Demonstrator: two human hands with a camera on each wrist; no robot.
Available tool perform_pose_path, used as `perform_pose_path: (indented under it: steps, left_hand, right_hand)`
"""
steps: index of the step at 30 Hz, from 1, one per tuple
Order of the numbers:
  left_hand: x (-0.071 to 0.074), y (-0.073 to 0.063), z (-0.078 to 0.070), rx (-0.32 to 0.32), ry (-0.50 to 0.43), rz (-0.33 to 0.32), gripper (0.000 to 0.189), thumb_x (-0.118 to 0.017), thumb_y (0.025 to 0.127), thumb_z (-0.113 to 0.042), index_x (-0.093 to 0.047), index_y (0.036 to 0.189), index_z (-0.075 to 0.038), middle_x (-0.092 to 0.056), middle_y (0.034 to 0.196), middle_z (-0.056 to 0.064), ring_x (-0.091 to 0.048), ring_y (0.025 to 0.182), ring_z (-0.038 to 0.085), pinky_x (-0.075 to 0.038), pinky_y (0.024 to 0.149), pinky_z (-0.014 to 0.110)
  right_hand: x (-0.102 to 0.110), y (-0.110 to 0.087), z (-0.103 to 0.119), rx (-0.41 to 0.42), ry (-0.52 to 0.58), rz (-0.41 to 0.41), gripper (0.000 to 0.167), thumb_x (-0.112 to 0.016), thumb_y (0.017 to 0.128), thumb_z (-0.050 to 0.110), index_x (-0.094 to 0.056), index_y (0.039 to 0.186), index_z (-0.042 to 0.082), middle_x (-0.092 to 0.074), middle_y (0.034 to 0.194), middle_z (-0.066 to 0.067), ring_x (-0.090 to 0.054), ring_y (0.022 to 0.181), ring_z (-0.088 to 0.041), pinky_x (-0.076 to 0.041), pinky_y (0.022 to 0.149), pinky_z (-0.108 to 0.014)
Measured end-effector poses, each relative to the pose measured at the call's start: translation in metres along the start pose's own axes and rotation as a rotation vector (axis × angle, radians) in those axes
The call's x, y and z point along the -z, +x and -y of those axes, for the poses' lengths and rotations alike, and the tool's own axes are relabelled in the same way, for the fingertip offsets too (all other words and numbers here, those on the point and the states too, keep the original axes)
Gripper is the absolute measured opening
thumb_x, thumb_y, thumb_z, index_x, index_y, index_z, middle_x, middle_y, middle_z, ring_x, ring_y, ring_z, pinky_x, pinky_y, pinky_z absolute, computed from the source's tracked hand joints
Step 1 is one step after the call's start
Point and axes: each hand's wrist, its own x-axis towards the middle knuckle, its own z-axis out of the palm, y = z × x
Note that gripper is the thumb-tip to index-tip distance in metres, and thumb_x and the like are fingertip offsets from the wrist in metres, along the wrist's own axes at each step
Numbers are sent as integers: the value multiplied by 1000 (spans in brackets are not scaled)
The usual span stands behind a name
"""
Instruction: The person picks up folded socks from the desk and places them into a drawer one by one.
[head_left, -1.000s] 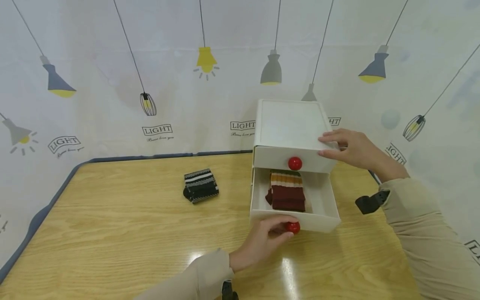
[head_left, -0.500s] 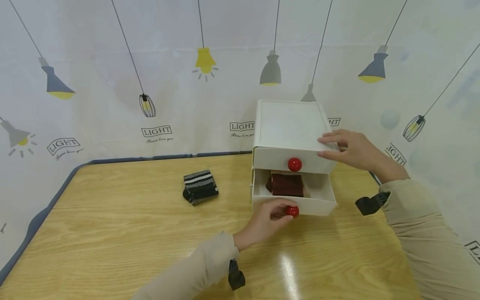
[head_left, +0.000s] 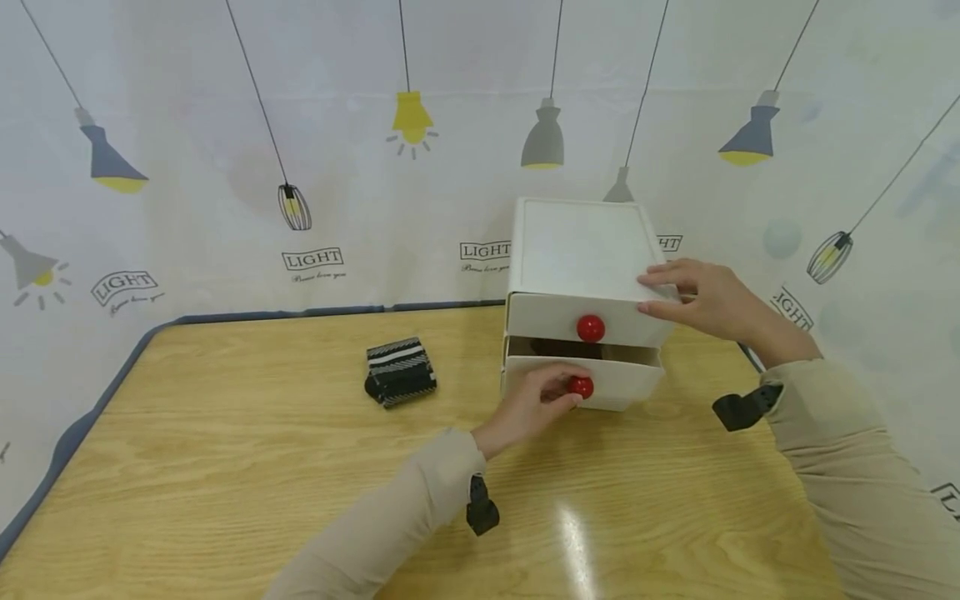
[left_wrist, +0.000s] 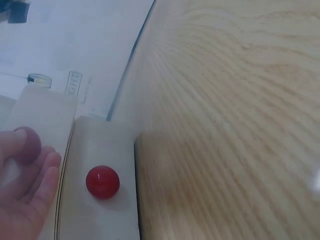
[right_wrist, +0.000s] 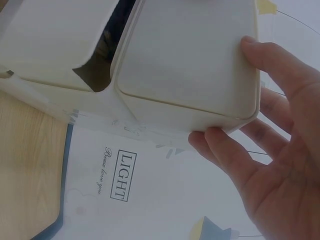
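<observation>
A white two-drawer box stands on the wooden table, with a red knob on each drawer front. My left hand pinches the round red knob of the lower drawer between thumb and fingers. That drawer sticks out a little, leaving a dark gap above its front, and the sock inside is mostly hidden. At the box's upper right corner, my right hand holds on, fingers and thumb spread over its edges, as the right wrist view shows too. The upper drawer, with its red knob, is in.
Left of the box, a folded black-and-white patterned sock lies on the wooden table. A pale backdrop printed with hanging lamps rises behind the table's blue-edged border.
My left hand has pushed the lower drawer inward by its knob, and the maroon striped sock in it has gone from view. The right hand has stayed at the box's corner.
</observation>
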Motion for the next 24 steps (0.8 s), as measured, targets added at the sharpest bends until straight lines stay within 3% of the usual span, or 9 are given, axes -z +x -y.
perform_pose_path:
  steps: [4,7,10,14,21,24]
  left_hand:
    - [3,7,3,27,7,0,29,-57,86,-7,-57,115,-12,-57,112,0,-56,88,7,-46,74,16]
    - [4,11,3,49,41,-4,30,-57,87,-10,-56,117,-14,-56,114,-2,-56,89,7,-45,73,16]
    - [6,14,2,86,67,-7,31,-57,87,-11,-56,118,-16,-56,114,-2,-56,89,7,-46,72,16]
    - [7,17,1,134,55,-5,32,-56,88,-14,-55,120,-17,-57,111,-2,-55,88,8,-46,70,17]
    - [6,20,1,153,58,-19,31,-57,87,-14,-56,118,-17,-59,105,-2,-55,85,7,-46,68,17]
    - [7,19,0,161,61,-19,31,-57,87,-13,-56,118,-16,-58,106,-2,-55,86,8,-46,68,17]
  right_hand:
    - [0,0,1,21,-23,-6,48,-63,83,25,-52,121,-2,-44,126,-23,-50,85,-28,-44,68,-39]
    - [0,0,1,7,-11,-4,49,-63,83,26,-51,121,-2,-43,127,-23,-50,88,-30,-45,71,-42]
    - [0,0,2,-28,19,-1,50,-63,83,27,-51,122,-1,-41,128,-22,-48,102,-37,-44,80,-50]
    - [-1,-1,2,-49,40,-1,51,-64,82,27,-51,122,-1,-41,129,-21,-45,107,-41,-42,82,-52]
    - [-1,-1,2,-54,38,-5,51,-63,82,28,-51,123,0,-41,130,-21,-46,106,-40,-42,81,-51]
    - [-2,-1,2,-32,16,-9,50,-63,83,27,-51,122,-1,-42,129,-22,-49,94,-34,-46,73,-43]
